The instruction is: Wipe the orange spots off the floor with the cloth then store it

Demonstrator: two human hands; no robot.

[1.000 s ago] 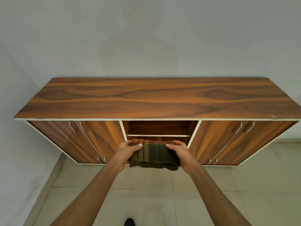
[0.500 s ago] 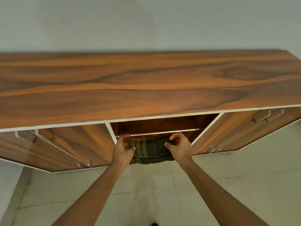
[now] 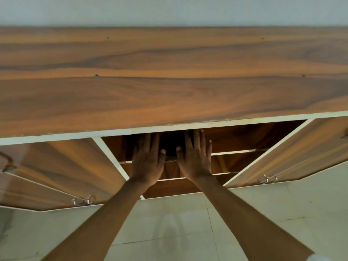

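Both hands flat, fingers spread — left hand [image 3: 148, 162], right hand [image 3: 195, 159] — pressing the dark cloth [image 3: 170, 147] onto the cabinet's [image 3: 169, 81] top shelf.

Glossy wood-grain cabinet [image 3: 169, 91], shiny metal handles [image 3: 83, 201], smooth floor tiles [image 3: 263, 213]

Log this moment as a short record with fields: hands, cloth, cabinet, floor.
left hand: flat, fingers spread, reaching into the top open shelf
right hand: flat, fingers spread, beside the left at the same shelf
cloth: dark, mostly hidden between and under the hands, on the top shelf
cabinet: wood-grain top, open middle bay with shelves, side doors closed
floor: pale tiles; no orange spots in view
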